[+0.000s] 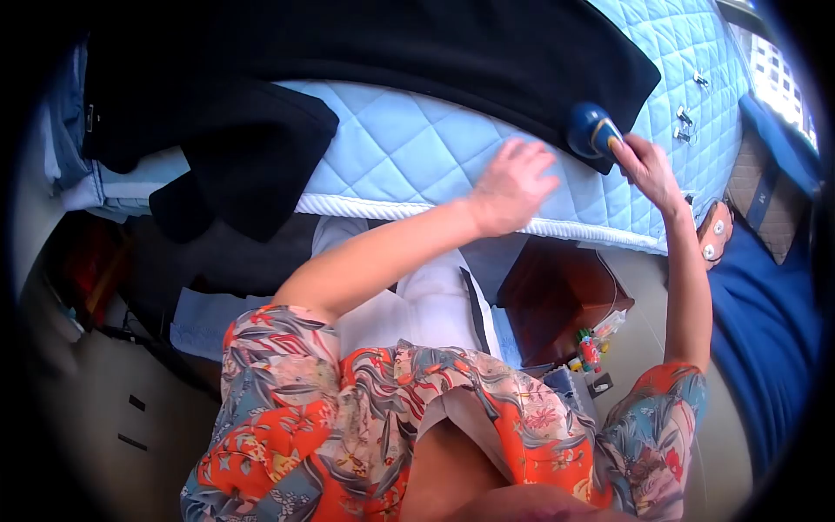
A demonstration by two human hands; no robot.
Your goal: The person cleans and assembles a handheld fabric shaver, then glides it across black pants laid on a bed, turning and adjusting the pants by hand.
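On the quilted blue pad [409, 148] covering the desk, a black garment [417, 52] lay spread out, its hem hanging toward the person. The left hand [513, 184] rested flat and unclenched on the pad just beside the cloth, apparently steadying the surface and keeping the padding smooth. The right hand [648, 165] was clenched round the handle of a blue iron [593, 130], whose head sat on the garment's lower corner, seemingly so the fabric got pressed against the padding.

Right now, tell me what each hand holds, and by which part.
Right hand holds a blue handheld tool by its handle end. Left hand holds nothing, resting flat on the quilted pad.
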